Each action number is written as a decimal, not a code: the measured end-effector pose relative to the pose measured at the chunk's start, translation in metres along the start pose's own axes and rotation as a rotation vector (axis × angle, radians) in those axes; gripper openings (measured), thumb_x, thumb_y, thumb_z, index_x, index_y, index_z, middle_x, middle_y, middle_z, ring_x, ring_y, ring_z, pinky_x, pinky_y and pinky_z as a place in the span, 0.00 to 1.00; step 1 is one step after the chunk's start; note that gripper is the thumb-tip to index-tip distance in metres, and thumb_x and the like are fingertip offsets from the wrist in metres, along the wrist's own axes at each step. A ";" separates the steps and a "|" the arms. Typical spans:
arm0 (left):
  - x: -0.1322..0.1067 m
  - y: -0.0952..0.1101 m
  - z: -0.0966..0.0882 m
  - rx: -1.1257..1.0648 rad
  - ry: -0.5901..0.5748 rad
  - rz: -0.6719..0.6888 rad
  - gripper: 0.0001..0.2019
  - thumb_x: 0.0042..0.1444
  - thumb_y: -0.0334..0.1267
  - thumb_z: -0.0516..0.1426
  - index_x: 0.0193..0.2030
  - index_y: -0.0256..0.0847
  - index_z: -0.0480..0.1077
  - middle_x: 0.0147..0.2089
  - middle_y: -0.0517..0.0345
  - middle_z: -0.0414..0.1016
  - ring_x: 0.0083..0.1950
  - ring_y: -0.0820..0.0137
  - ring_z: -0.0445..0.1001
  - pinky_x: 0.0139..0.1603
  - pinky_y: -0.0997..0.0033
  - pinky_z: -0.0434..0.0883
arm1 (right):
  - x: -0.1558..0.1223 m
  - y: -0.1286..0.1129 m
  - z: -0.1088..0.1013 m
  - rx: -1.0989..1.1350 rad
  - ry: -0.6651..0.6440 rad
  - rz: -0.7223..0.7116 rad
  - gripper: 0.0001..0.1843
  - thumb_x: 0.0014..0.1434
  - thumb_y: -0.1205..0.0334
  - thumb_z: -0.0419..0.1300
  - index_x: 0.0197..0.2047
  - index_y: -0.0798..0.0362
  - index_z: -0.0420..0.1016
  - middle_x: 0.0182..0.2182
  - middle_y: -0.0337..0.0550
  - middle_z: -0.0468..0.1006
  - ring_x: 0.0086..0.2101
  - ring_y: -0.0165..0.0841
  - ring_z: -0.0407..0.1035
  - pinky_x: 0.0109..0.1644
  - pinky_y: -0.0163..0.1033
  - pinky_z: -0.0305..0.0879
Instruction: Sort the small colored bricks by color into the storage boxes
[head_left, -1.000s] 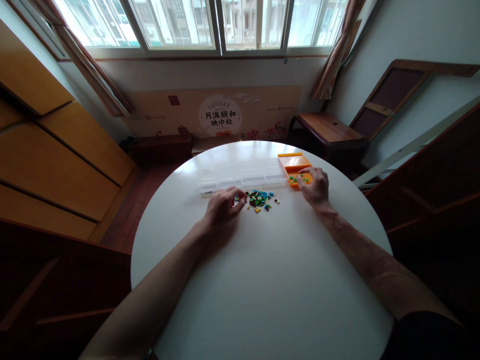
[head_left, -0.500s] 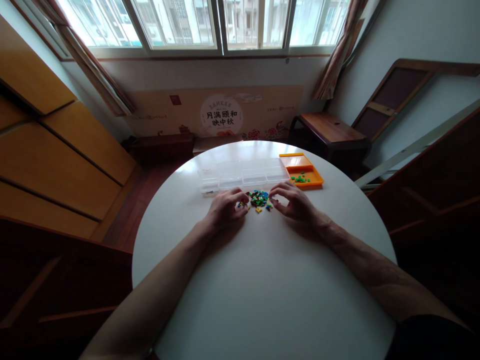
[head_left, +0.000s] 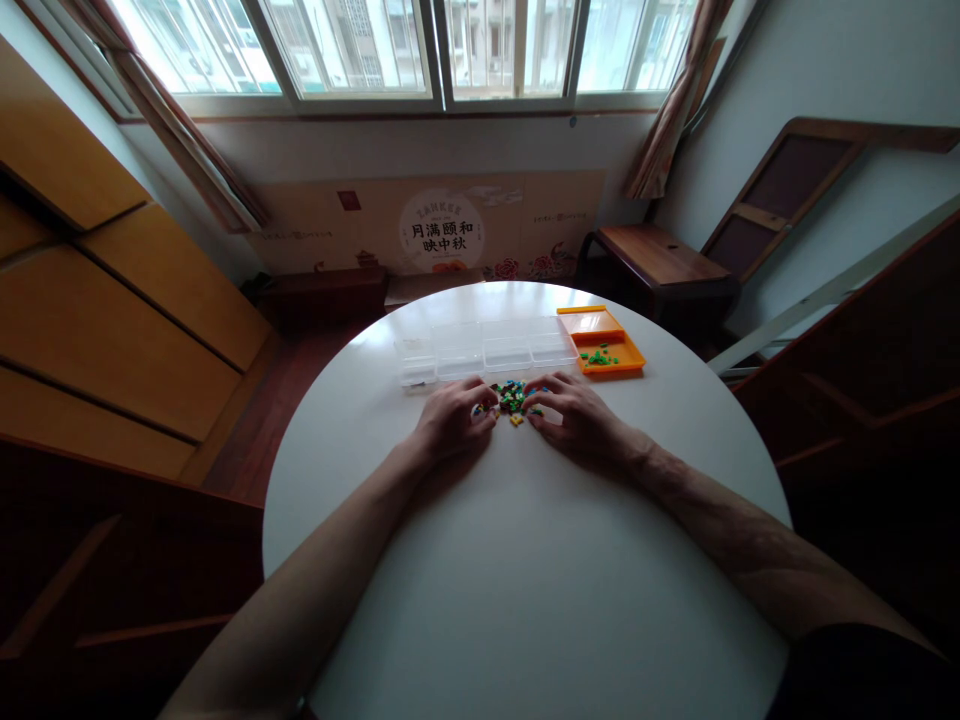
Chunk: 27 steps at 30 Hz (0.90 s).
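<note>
A pile of tiny toy bricks (head_left: 512, 397) in green, blue, dark red and yellow lies on the white table between my hands. At its left edge rests my left hand (head_left: 456, 412), thumb and fingers curved apart around a few bricks on the table, with nothing plainly held. My right hand (head_left: 574, 410) reaches over the pile's right side, its fingers bent and parted, the tips among the bricks. Part of the pile is hidden behind its fingers. Beyond the right hand, an orange tray (head_left: 634, 352) holds several loose green bricks (head_left: 598, 357).
A clear plastic compartment box (head_left: 480, 345) stands behind the pile, beside the orange tray. The round white table (head_left: 540, 580) ends in a curved edge. Past it are a wooden stool (head_left: 664, 250) at the back right and wooden cabinets (head_left: 90, 330) on the left.
My right hand has shifted left, its fingertips now over the right part of the pile. My left hand has stayed in place.
</note>
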<state>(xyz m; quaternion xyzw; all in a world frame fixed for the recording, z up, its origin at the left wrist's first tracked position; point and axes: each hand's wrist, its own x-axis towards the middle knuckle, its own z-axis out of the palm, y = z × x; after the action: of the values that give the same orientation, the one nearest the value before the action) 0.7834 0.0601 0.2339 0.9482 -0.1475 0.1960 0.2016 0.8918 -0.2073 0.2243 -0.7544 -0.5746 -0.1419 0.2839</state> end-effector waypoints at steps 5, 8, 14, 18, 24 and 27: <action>0.000 0.002 -0.001 -0.006 -0.001 -0.005 0.04 0.63 0.36 0.65 0.44 0.46 0.81 0.46 0.57 0.83 0.40 0.67 0.79 0.44 0.67 0.73 | 0.000 0.002 0.001 0.020 -0.008 -0.005 0.07 0.70 0.62 0.68 0.50 0.45 0.83 0.57 0.45 0.83 0.55 0.45 0.75 0.62 0.56 0.75; 0.000 0.003 -0.002 -0.007 -0.003 -0.004 0.04 0.64 0.36 0.64 0.44 0.46 0.81 0.46 0.56 0.83 0.40 0.67 0.79 0.44 0.67 0.73 | -0.001 0.003 0.001 0.023 -0.010 -0.001 0.07 0.70 0.62 0.68 0.51 0.45 0.83 0.57 0.46 0.83 0.55 0.46 0.75 0.63 0.57 0.75; 0.000 0.003 -0.003 0.000 0.001 0.002 0.04 0.64 0.37 0.64 0.45 0.46 0.81 0.46 0.57 0.82 0.40 0.66 0.79 0.44 0.66 0.72 | 0.000 0.003 0.002 0.040 -0.019 -0.005 0.06 0.70 0.63 0.68 0.49 0.44 0.84 0.57 0.45 0.83 0.55 0.44 0.75 0.63 0.55 0.76; 0.000 0.003 -0.003 -0.001 -0.006 0.000 0.05 0.65 0.37 0.63 0.45 0.46 0.81 0.46 0.57 0.82 0.41 0.66 0.79 0.44 0.66 0.73 | 0.000 0.005 0.002 0.035 -0.019 -0.028 0.04 0.71 0.63 0.68 0.48 0.45 0.84 0.57 0.45 0.84 0.54 0.44 0.76 0.62 0.55 0.75; 0.000 0.003 -0.002 -0.012 -0.012 -0.003 0.05 0.65 0.37 0.63 0.46 0.46 0.81 0.47 0.56 0.83 0.41 0.66 0.80 0.45 0.66 0.74 | 0.001 0.006 0.000 0.099 0.037 -0.007 0.06 0.72 0.61 0.67 0.51 0.44 0.83 0.49 0.44 0.87 0.50 0.43 0.79 0.59 0.54 0.77; 0.000 0.001 -0.001 -0.006 -0.010 -0.010 0.05 0.64 0.37 0.64 0.45 0.46 0.81 0.47 0.56 0.83 0.42 0.66 0.80 0.45 0.65 0.74 | -0.001 0.008 -0.001 0.123 0.101 0.064 0.05 0.71 0.60 0.68 0.49 0.45 0.84 0.44 0.45 0.86 0.46 0.42 0.79 0.54 0.50 0.79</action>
<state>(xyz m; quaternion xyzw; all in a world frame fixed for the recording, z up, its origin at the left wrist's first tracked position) 0.7823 0.0594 0.2351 0.9493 -0.1442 0.1899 0.2048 0.8987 -0.2100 0.2223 -0.7455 -0.5427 -0.1350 0.3626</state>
